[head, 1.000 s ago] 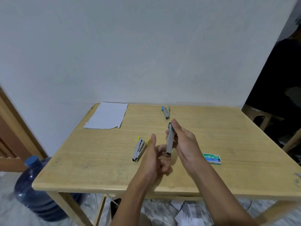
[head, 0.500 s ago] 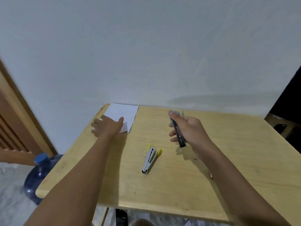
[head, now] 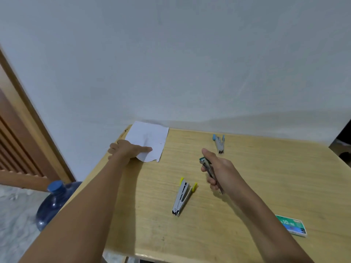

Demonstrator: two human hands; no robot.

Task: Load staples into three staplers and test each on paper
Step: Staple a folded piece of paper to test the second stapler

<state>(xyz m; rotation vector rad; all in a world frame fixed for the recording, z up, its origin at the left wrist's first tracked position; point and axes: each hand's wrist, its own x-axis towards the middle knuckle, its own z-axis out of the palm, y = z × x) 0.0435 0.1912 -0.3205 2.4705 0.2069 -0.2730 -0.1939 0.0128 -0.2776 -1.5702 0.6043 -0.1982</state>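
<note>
- The left hand (head: 127, 151) reaches to the far left corner of the table (head: 266, 168) and rests on the near left part of the paper (head: 150, 138).
- Its thumb lies straight across the sheet, pointing right. The other fingers are bent at the table's left edge, and I cannot tell whether they grip the paper or only lie beside it.
- The paper lies flat at the far left corner, close to the wall (head: 171, 63). Its near edge is torn and uneven.
- The right hand (head: 223, 170) is held above the middle of the table, gripping the green stapler (head: 206, 165).
- The fingers (head: 211, 181) curl tightly round the stapler's metal body and the thumb lies along its top. The green end points away from the person and the other end sticks out below the hand.
- The yellow stapler (head: 182, 196) lies on the table just near and left of the right hand, its two arms spread apart at the yellow-tipped far end.
- The blue stapler (head: 219, 143) lies near the far edge, beyond the right hand, also splayed at its blue ends.
- The staple box (head: 291, 224), green and blue, lies flat at the near right, well apart from the staplers.
- A blue water bottle (head: 54, 203) stands on the floor left of the table, next to a wooden door (head: 20, 133).
</note>
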